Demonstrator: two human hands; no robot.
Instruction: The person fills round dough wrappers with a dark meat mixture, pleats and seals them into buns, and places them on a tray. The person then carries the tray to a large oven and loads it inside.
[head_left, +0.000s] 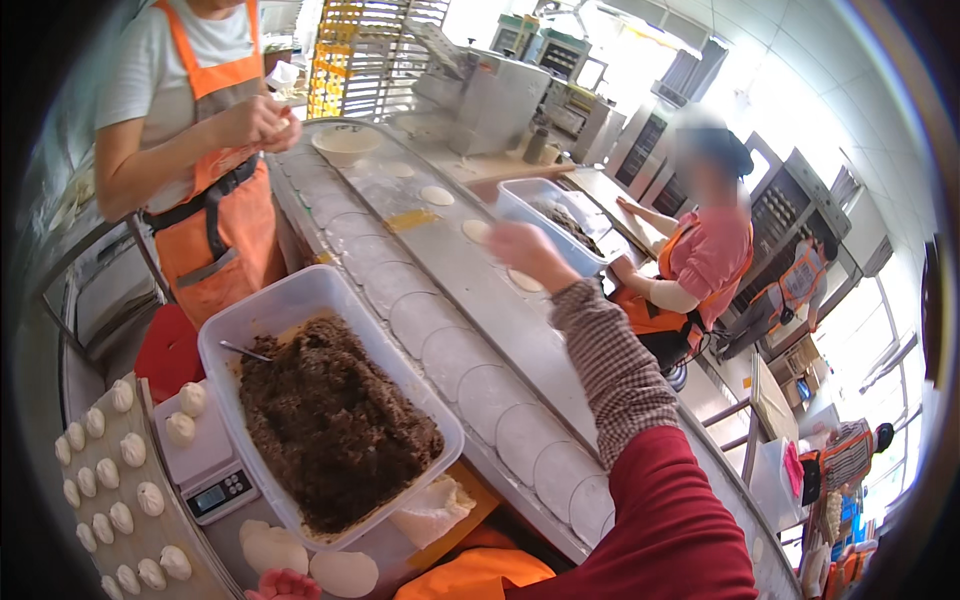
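Note:
My right hand (528, 253), blurred, reaches across the long metal worktable (480, 289). Its fingers are over the edge of a flat dough round (475, 231), and whether they grip it I cannot tell. Another dough round (524, 281) lies just below that hand. Only the fingers of my left hand (283, 585) show at the bottom edge, beside a flat dough wrapper (343, 574) and some overlapping wrappers (274, 547). In front of me a translucent plastic tub (217, 330) holds dark brown filling (330, 420), with a metal utensil handle (246, 350) sticking out.
Two shaped buns (181, 429) sit on a digital scale (218, 496), beside a tray (112, 450) of several pleated buns. A co-worker in an orange apron (225, 225) stands across at left. Another person (705, 247) works by a second tub (551, 217). A bowl (346, 145) stands at the far end.

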